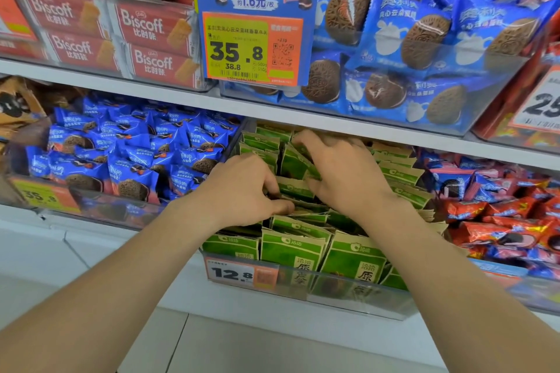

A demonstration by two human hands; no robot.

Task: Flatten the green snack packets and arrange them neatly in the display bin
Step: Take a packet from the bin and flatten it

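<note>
head view: both bare forearms reach up from the lower edge and converge over the display bin [348, 291], wrists close together, backs of the hands facing the camera.

the left hand [242, 188] is palm down with its knuckles raised and its fingers curled down among the packets. the right hand [342, 172] sits just beside it and a little further back, palm down and fingers fanned out toward the rear of the bin.

the green snack packets [291, 248] fill the clear bin under and around both hands. they are green with tan tops. those nearer than the hands stand upright in rows against the front wall. those directly beneath the hands lean at mixed angles and overlap. those beyond the right fingertips stand in a tilted row.

the left hand pinches the top edge of a packet between its curled fingers and its thumb, which points toward the right hand. the right hand grasps nothing that can be seen: its spread, slightly bent fingers rest on the packet tops, with the thumb pressing a packet between the two hands.

blue cookie packets [133, 154] lie left of the left hand, red packets [500, 221] right of the right hand, and a price tag [231, 274] is below the left wrist.
</note>
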